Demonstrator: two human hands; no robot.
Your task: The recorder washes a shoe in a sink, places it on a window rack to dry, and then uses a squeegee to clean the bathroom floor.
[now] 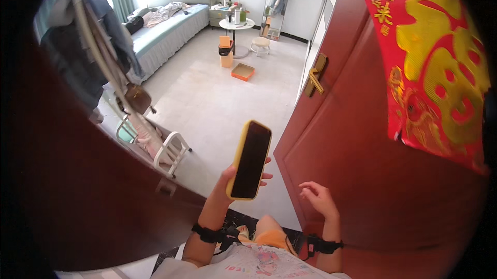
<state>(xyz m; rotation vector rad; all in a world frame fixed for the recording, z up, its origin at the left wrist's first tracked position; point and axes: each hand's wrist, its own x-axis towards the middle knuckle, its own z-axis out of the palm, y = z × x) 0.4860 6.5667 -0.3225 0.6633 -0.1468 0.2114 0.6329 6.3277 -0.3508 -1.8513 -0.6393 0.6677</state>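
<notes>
My left hand (223, 185) holds a smartphone (251, 162) in a yellow case, its dark screen turned up towards me. The thumb lies along one side, and fingertips show at the other. My right hand (320, 200) is raised with loosely bent fingers and nothing in it. Beside that hand, a red-brown door (349, 154) stands swung inward; I cannot tell whether the fingers touch it. Higher on the door is a brass-coloured lever handle (316, 81), apart from my hand.
A red and gold paper decoration (431, 65) bearing writing hangs on the door. The dark door frame (116, 185) curves along the left, near a clothes rack (97, 49) and white metal stand (171, 154). On the floor lies an orange shallow box (243, 72); a bin (226, 57), round table (227, 25), stool (261, 42) and bed (171, 26) stand beyond.
</notes>
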